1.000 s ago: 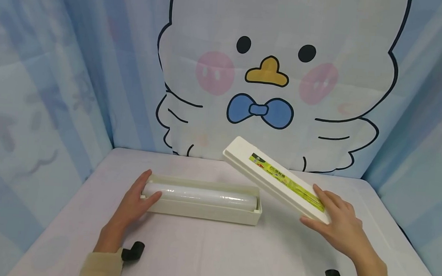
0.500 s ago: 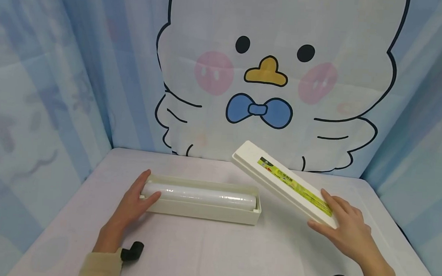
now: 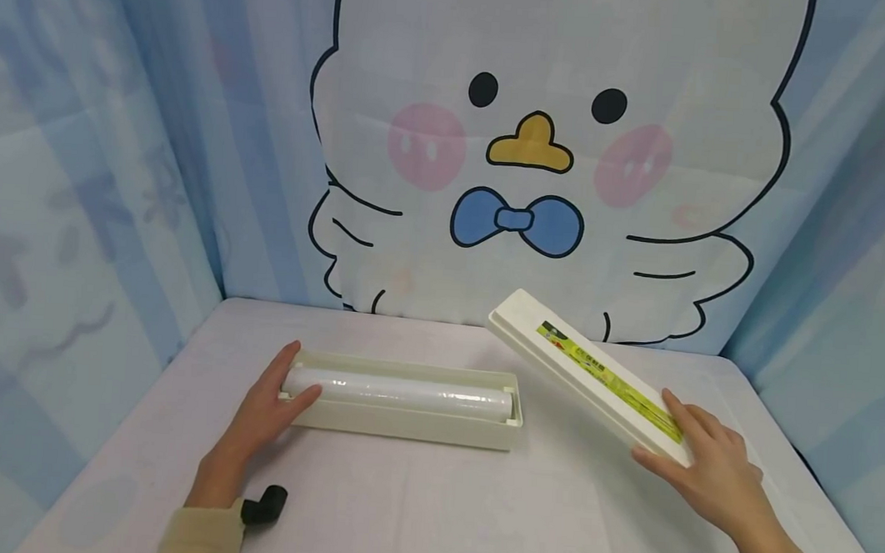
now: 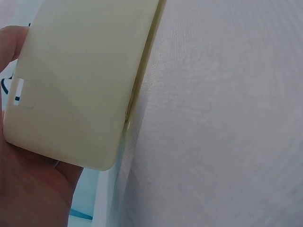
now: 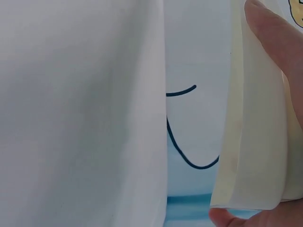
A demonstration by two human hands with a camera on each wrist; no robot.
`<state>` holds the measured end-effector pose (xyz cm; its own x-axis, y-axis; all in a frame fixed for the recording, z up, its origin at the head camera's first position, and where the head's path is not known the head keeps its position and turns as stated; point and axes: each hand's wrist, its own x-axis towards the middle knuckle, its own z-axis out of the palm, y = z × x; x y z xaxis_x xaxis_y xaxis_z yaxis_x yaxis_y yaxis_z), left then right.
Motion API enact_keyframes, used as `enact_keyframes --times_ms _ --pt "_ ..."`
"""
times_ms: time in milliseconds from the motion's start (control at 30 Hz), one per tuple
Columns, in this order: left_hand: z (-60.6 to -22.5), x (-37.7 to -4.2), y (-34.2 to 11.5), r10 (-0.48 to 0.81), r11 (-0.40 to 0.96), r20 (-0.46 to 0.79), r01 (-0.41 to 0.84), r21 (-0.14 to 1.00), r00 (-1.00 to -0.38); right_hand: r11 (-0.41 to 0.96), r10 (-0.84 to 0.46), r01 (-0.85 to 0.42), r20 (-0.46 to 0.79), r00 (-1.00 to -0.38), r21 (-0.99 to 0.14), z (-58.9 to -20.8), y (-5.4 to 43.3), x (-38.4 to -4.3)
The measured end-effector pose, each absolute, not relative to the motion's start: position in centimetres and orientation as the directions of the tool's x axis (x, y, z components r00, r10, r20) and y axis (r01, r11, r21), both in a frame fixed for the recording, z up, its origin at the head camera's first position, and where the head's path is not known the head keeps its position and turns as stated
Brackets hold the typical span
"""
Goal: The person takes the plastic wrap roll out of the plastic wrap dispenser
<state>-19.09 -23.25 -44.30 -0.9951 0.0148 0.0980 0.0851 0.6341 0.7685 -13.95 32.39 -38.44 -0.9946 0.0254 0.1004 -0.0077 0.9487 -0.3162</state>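
A long cream plastic box (image 3: 404,427) lies on the table, its top uncovered. Inside it rests a shiny white roll of cling film (image 3: 406,394). My left hand (image 3: 255,413) grips the box's left end, thumb on the front side and fingers at the back. In the left wrist view, the box wall (image 4: 80,90) fills much of the left side. My right hand (image 3: 717,475) holds the box's white lid (image 3: 602,377) by its near right end, tilted and raised above the table. The lid carries a yellow-green label. From the right wrist, the lid's side (image 5: 260,118) shows between thumb and fingers.
A white cloth covers the table (image 3: 415,509). Behind it hangs a curtain with a cartoon chick (image 3: 518,264), and blue patterned curtains stand on both sides. Black camera mounts (image 3: 265,505) sit at the wrists.
My right hand has carried the lid rightward and slightly toward me, away from the box. The left hand and the box stay in place.
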Motion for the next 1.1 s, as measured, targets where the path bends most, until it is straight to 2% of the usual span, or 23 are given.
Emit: enact_keyframes --times_ms 333,1100 --pt "-44.2 -18.9 -23.3 0.019 0.62 0.097 0.088 0.78 -0.995 0.951 0.062 0.045 0.048 -0.997 -0.306 -39.5 33.8 -13.9" --pt "-44.4 -19.0 -23.3 0.025 0.617 0.125 0.113 0.779 -0.992 0.965 0.06 0.064 -0.024 -0.998 -0.256 -41.1 35.5 -13.4"
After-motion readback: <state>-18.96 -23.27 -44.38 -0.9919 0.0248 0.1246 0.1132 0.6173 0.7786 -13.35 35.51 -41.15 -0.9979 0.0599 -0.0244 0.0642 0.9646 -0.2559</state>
